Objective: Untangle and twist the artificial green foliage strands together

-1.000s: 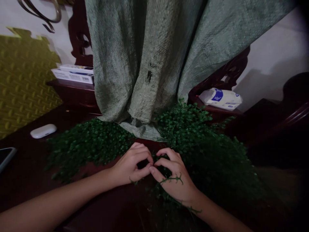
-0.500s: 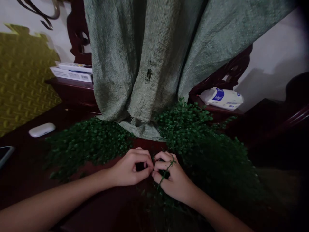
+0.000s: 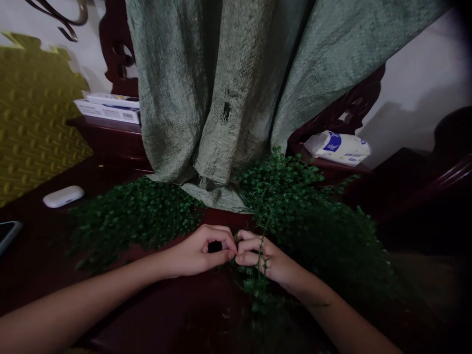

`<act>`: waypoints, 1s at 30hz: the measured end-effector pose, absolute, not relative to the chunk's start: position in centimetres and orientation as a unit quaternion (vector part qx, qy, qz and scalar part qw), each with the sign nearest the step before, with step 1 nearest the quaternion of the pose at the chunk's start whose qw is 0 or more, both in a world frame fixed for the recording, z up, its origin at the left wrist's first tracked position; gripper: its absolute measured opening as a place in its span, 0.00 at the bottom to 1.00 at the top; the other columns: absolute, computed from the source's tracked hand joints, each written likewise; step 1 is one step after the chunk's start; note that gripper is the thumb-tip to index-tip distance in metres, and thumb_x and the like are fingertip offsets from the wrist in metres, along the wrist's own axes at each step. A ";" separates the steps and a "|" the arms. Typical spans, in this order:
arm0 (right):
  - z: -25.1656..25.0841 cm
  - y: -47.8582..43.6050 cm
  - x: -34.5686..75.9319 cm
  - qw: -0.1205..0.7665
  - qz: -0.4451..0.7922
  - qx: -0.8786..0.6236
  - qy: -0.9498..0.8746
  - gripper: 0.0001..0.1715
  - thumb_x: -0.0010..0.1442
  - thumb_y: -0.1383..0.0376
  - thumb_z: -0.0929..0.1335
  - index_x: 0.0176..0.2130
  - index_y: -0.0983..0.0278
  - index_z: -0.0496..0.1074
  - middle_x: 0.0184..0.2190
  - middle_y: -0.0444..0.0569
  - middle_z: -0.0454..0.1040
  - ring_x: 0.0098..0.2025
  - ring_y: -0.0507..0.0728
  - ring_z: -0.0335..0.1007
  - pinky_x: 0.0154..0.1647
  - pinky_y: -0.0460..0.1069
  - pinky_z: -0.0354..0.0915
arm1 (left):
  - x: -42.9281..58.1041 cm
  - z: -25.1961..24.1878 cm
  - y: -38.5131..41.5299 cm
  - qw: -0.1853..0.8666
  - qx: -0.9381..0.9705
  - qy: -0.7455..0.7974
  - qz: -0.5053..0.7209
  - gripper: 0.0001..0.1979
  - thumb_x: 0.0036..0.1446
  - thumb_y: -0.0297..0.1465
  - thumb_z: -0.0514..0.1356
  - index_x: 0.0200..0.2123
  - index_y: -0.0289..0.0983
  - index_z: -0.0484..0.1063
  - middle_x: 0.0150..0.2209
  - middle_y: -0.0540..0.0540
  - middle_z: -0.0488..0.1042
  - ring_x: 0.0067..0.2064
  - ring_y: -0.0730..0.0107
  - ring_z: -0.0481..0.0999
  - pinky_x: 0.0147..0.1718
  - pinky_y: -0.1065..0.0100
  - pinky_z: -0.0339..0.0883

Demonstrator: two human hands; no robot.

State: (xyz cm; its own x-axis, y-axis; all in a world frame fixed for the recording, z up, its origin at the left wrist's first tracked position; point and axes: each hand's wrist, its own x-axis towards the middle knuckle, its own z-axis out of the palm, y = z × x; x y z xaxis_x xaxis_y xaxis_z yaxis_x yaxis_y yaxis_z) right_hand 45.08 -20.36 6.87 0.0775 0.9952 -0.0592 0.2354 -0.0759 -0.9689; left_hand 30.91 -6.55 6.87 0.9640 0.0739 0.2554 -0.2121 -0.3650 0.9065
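Note:
My left hand and my right hand meet fingertip to fingertip, low in the middle of the view. Thumb and fingers of the left are pinched together; what lies between them is too small to make out. Curled fingers of the right close on a thin green plant sprig, which runs across their backs and trails leafy ends below. To the left lies a heap of small-leaved green sprigs. A larger green heap spreads beside and behind my right hand.
A grey-green woven sack hangs over the dark red wooden seat. White boxes and a tissue pack rest on side ledges. A white earbud case and a phone lie at left, near a yellow foam mat.
My hands stay together and have shifted slightly; the right fingers have curled tighter. The sprig over the right hand stands more upright, and more leafy stem shows beneath that hand.

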 end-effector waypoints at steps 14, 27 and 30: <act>6.5 -20.7 45.5 0.430 0.459 -0.576 -0.522 0.23 0.49 0.57 0.74 0.17 0.66 0.65 0.33 0.44 0.61 0.36 0.53 0.60 0.41 0.50 0.55 | 30.8 6.6 -6.2 0.576 0.806 -0.092 0.099 0.07 0.57 0.26 0.63 0.37 0.31 0.81 0.34 0.40 0.77 0.35 0.69 0.75 0.38 0.69 0.69; 7.7 -20.8 45.0 0.473 0.488 -0.574 -0.457 0.23 0.51 0.54 0.73 0.18 0.65 0.67 0.30 0.43 0.61 0.35 0.52 0.60 0.37 0.47 0.55 | 30.4 6.0 -7.1 0.338 0.893 -0.124 0.270 0.06 0.56 0.25 0.61 0.37 0.35 0.77 0.34 0.44 0.78 0.34 0.69 0.74 0.39 0.66 0.65; 7.7 -20.8 45.0 0.477 0.487 -0.572 -0.456 0.23 0.53 0.51 0.72 0.19 0.65 0.68 0.30 0.43 0.63 0.36 0.53 0.61 0.39 0.48 0.56 | 30.6 6.0 -7.4 0.405 0.869 -0.090 0.270 0.04 0.55 0.26 0.62 0.34 0.34 0.77 0.32 0.44 0.76 0.30 0.73 0.72 0.33 0.69 0.65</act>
State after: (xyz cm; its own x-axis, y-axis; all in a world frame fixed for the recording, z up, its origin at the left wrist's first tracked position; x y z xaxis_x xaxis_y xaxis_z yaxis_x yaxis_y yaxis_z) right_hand 44.95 -20.76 7.68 0.1102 0.9864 -0.1215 0.0566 -0.1283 -0.9901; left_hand 30.57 -7.37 5.98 0.8377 0.0632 0.5424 -0.3750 -0.6554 0.6556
